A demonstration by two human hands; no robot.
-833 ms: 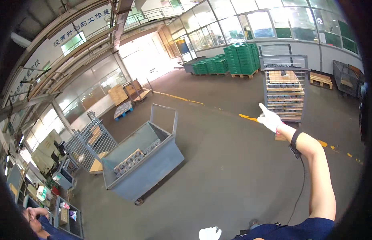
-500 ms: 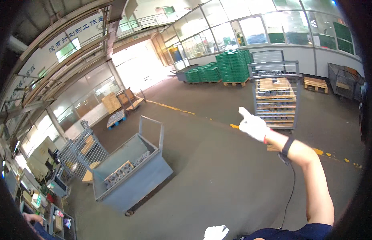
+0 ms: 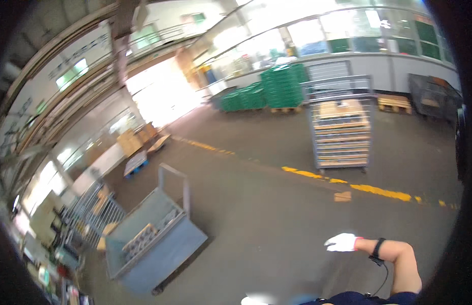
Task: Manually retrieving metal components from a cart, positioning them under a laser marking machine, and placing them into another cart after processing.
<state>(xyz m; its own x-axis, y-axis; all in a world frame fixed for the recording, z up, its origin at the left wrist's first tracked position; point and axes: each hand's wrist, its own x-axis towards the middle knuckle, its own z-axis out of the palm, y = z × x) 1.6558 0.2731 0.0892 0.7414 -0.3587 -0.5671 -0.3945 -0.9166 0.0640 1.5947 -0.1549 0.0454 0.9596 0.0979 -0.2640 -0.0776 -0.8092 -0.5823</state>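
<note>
My right hand (image 3: 341, 242), in a white glove with a red cuff, is held out over the grey floor at the lower right. Its fingers reach toward the left and nothing shows in them. A black band with a thin cable circles that wrist. At the bottom edge, my left hand (image 3: 256, 300) is a white-gloved blur, mostly cut off, so its fingers cannot be made out. Neither hand touches any object in view. Nearest to the right hand, beyond it on the floor, lies a small piece of brown cardboard or wood (image 3: 342, 196).
A grey metal cart (image 3: 159, 254) holding grey parts stands at left. Ahead, a wheeled cage rack (image 3: 342, 137) carries stacked boards and parts behind a yellow floor line (image 3: 380, 192). Green crates (image 3: 284, 86), a wooden pallet (image 3: 395, 103) and a dark bin (image 3: 433, 99) line the back.
My right hand has come down from in front of the cage rack to low over the floor. The whole view has shifted slightly, moving the carts leftward in the picture.
</note>
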